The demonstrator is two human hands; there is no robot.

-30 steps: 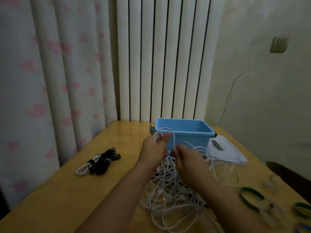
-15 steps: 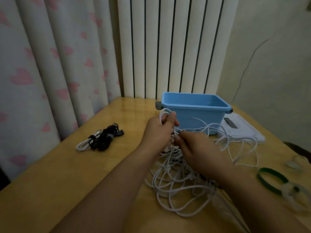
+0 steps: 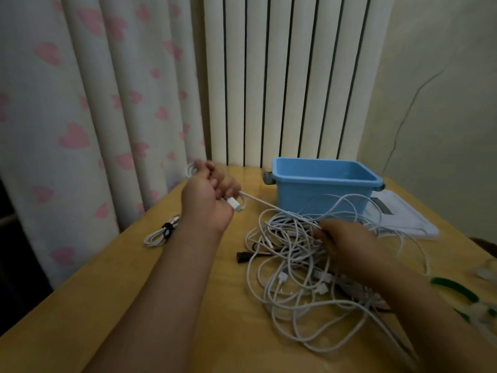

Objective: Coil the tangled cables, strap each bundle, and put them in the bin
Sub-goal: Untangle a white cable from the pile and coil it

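White cable (image 3: 258,201) is stretching taut from left hand (image 3: 208,196), grip curled tight around it. Right hand (image 3: 344,239) is pinching tangled pile (image 3: 309,275) mid-tabletop (image 3: 139,292); blue bin (image 3: 322,189) is sitting near far edge.

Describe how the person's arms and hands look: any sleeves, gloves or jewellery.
Both forearms are bare as far as the frame shows, with no sleeve in view. The left hand and the right hand wear no gloves, and no ring, watch or bracelet can be made out in the dim light.
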